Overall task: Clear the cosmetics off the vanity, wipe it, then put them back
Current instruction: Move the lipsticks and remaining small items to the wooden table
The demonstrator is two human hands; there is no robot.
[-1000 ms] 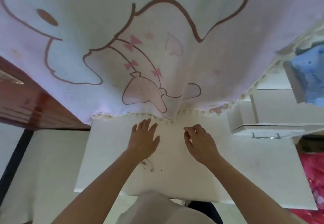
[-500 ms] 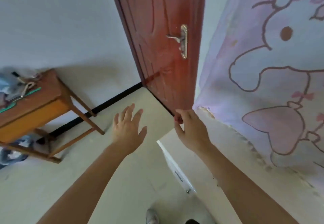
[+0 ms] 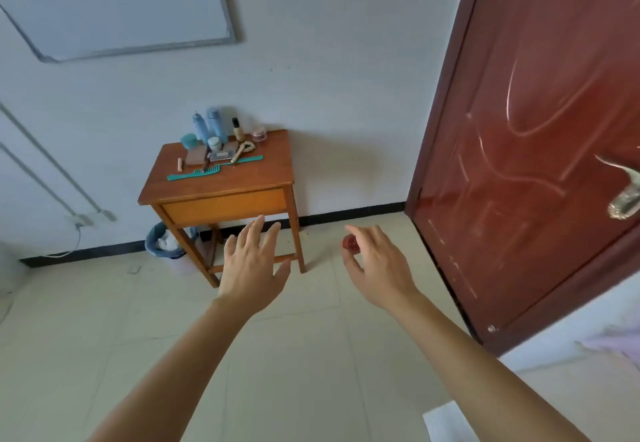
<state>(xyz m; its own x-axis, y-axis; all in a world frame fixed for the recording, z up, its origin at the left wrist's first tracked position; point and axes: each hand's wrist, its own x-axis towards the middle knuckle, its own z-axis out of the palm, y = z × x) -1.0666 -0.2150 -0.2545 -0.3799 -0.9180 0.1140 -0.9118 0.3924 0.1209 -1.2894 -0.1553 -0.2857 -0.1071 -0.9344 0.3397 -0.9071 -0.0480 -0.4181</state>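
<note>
A small wooden table (image 3: 242,178) stands against the far wall, some way ahead of me. Several cosmetics sit on its back half: two blue bottles (image 3: 207,126), a teal jar (image 3: 188,140), a small pink jar (image 3: 259,135), palettes (image 3: 221,155) and two teal combs (image 3: 194,173). My left hand (image 3: 254,268) is stretched forward over the floor, fingers spread, holding nothing. My right hand (image 3: 375,265) is also held out, and its fingertips pinch a small round red object (image 3: 350,244).
A dark red door (image 3: 526,151) with a metal handle (image 3: 625,196) stands open on the right. A blue-lined waste bin (image 3: 166,246) sits under the table's left side. A whiteboard (image 3: 114,5) hangs on the wall. Tiled floor lies between me and the table.
My view has swung left, away from the white surface under the cartoon curtain, past the door, to the wooden table. Both hands stay raised; the small red object now shows in my right fingers.
</note>
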